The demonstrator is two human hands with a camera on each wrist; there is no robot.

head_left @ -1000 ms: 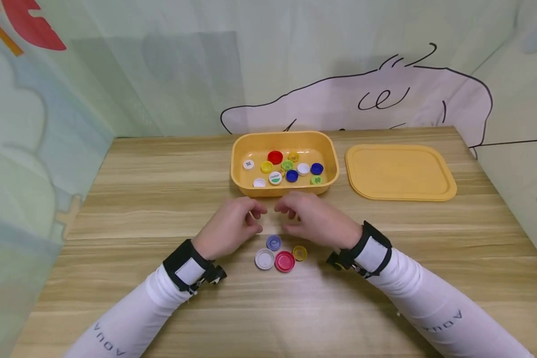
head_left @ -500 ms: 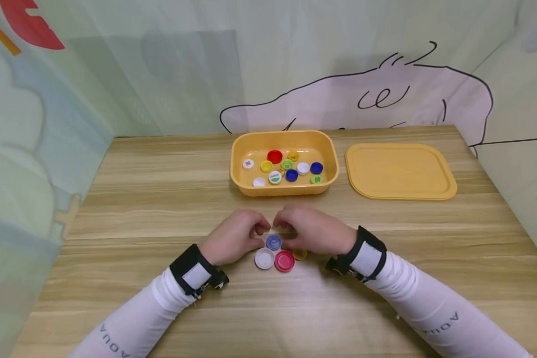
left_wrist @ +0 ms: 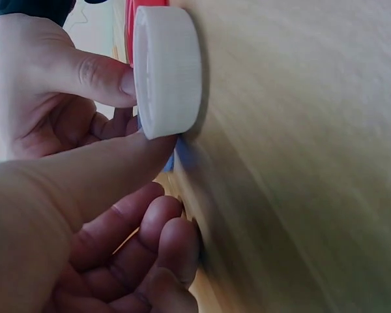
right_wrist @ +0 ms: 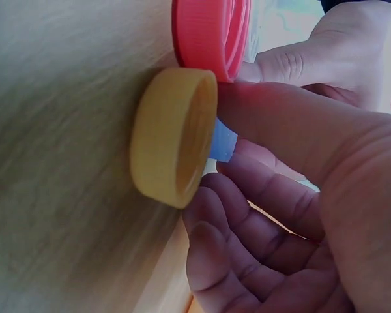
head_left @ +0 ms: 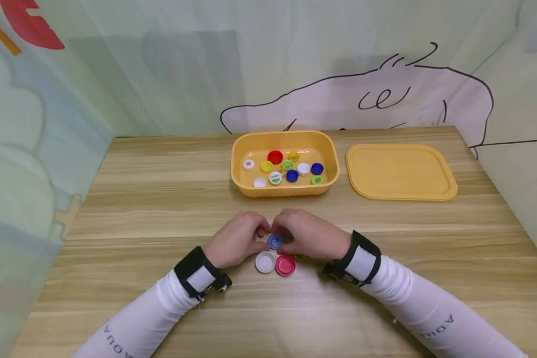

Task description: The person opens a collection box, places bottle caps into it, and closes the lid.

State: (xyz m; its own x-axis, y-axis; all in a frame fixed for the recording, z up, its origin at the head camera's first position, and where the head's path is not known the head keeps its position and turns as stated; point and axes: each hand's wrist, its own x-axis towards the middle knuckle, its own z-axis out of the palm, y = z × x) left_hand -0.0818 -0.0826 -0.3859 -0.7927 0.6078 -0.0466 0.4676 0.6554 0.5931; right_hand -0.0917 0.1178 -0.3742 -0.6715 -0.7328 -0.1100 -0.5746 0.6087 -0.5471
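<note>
Both hands meet over the table at a small blue bottle cap (head_left: 275,241). My left hand (head_left: 237,241) pinches it from the left, thumb and curled fingers at its edge. From the right, my right hand (head_left: 315,236) holds it the same way; in the right wrist view, the blue cap shows between thumb and forefinger. Just nearer than the hands lie a white cap (head_left: 265,262) and a red cap (head_left: 285,265), side by side. A yellow cap (right_wrist: 163,137) is close by the right thumb, mostly hidden by the right hand in the head view.
Behind the hands stands a yellow tub (head_left: 237,174) holding several coloured caps. To its right lies a flat yellow lid (head_left: 400,171). A printed curtain (head_left: 170,84) hangs along the wooden table's (head_left: 161,199) back and sides.
Both hands have come back from near the tub toward the person and closed in on the blue cap. The white and red caps have shifted slightly nearer the person.
</note>
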